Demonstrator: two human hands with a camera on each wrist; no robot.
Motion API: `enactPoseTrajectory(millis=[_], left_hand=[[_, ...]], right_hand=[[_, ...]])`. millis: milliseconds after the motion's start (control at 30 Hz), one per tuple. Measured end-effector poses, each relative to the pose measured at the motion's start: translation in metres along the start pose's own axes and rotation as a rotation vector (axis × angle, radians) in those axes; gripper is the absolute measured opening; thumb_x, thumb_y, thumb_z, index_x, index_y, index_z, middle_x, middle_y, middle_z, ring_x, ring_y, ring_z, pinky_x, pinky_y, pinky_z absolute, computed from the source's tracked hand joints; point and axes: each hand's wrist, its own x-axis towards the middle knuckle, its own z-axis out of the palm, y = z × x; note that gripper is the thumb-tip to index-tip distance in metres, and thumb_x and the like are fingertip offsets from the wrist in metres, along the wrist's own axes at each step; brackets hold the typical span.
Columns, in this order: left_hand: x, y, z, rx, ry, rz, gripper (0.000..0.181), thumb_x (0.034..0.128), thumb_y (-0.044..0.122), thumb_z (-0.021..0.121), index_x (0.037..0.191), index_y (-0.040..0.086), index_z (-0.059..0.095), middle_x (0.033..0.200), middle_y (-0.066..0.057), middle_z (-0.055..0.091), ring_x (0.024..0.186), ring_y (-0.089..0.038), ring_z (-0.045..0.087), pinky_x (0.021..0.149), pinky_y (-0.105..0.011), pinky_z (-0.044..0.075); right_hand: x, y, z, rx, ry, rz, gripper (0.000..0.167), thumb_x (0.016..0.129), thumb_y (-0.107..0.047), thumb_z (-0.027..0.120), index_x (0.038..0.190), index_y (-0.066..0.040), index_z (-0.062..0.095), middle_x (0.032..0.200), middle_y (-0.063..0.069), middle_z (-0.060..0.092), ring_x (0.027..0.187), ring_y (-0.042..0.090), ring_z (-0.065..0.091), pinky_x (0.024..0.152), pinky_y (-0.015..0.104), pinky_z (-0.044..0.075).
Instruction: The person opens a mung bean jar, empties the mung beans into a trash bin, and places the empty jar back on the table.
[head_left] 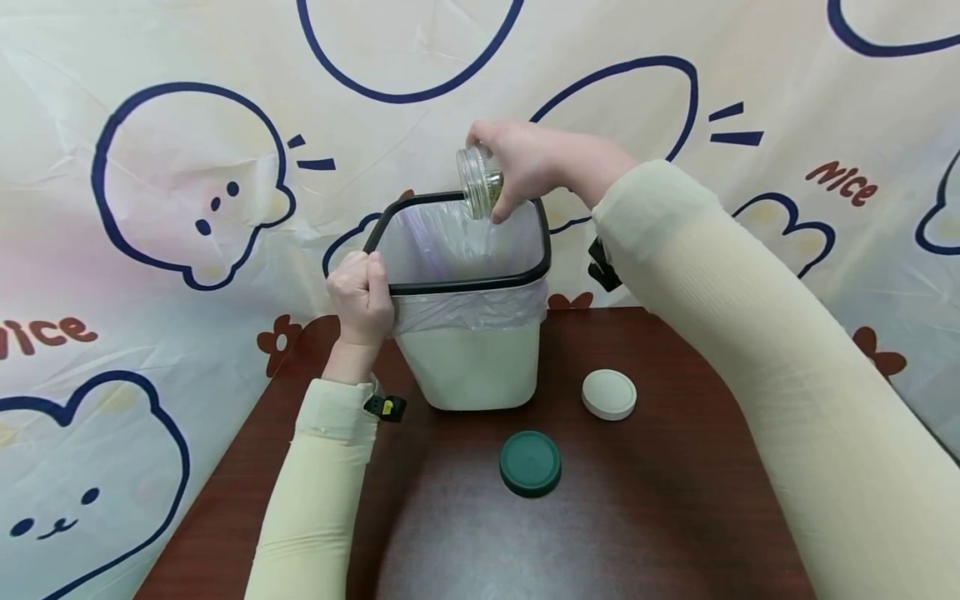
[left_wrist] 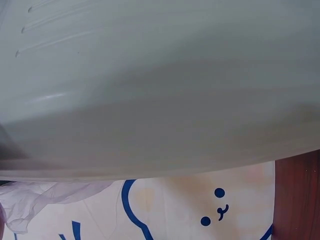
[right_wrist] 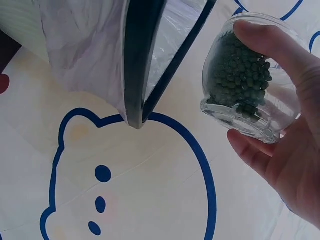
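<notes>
My right hand [head_left: 528,162] grips a clear glass jar [head_left: 478,182] tilted on its side above the bin's back rim, its threaded mouth facing left. In the right wrist view small round green beans [right_wrist: 237,75] show inside the jar, with the thumb and fingers around the glass. My left hand [head_left: 362,298] holds the front left corner of the bin's black rim [head_left: 465,286]. The pale trash bin [head_left: 480,367] stands upright, lined with a thin translucent bag [head_left: 480,310] folded over its edge. Only the bin's wall [left_wrist: 160,100] fills most of the left wrist view; the left hand is mostly out of it.
A green lid [head_left: 530,462] lies on the dark wooden table [head_left: 465,550] in front of the bin. To its right and farther back lies a white lid [head_left: 609,394]. A patterned cloth [head_left: 202,333] hangs behind and beside the table.
</notes>
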Motion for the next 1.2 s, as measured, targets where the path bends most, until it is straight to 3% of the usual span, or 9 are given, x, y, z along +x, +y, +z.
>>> enactPoseTrajectory(millis=[167,400,667,967,1200], left_hand=[[0.0000,0.0004,-0.0002,-0.007,-0.001,0.000,0.046,0.0894,0.010,0.043,0.046,0.004,0.030,0.046,-0.008,0.028,0.043,-0.023,0.027,0.048,-0.028,0.016],[0.0006,-0.0001,-0.0018,-0.005,-0.002,0.000,0.047,0.0896,0.011,0.043,0.045,0.003,0.030,0.046,-0.008,0.028,0.043,-0.023,0.027,0.048,-0.028,0.016],[-0.0003,-0.0001,-0.0025,-0.007,0.010,-0.001,0.047,0.0890,0.011,0.044,0.045,0.004,0.030,0.046,-0.008,0.028,0.042,-0.023,0.026,0.048,-0.028,0.015],[0.0010,0.0002,-0.0029,-0.010,0.011,0.004,0.047,0.0892,0.010,0.044,0.045,0.003,0.030,0.046,-0.008,0.028,0.043,-0.024,0.027,0.048,-0.028,0.015],[0.0004,0.0004,-0.0037,0.002,0.009,-0.002,0.047,0.0893,0.011,0.044,0.045,0.003,0.030,0.046,-0.008,0.028,0.043,-0.024,0.027,0.048,-0.028,0.016]], right_hand=[[0.0000,0.0015,0.0011,-0.016,0.008,-0.003,0.088,0.074,-0.017,0.083,0.142,-0.002,0.029,0.131,0.017,0.045,0.112,0.031,0.045,0.092,0.042,0.044],[0.0012,0.0012,0.0022,0.024,0.089,-0.030,0.088,0.074,-0.014,0.083,0.142,-0.003,0.029,0.134,0.016,0.043,0.115,0.029,0.045,0.094,0.043,0.044],[0.0027,0.0016,0.0040,-0.020,0.024,-0.039,0.087,0.073,-0.017,0.084,0.140,0.000,0.031,0.131,0.017,0.044,0.113,0.030,0.044,0.094,0.043,0.042],[0.0022,-0.0007,0.0008,-0.032,0.093,-0.043,0.087,0.074,-0.016,0.083,0.142,-0.003,0.030,0.133,0.018,0.043,0.117,0.032,0.044,0.097,0.046,0.041],[0.0026,-0.0020,0.0028,-0.048,0.024,-0.032,0.085,0.074,-0.015,0.083,0.140,-0.002,0.031,0.130,0.018,0.043,0.114,0.031,0.043,0.094,0.043,0.042]])
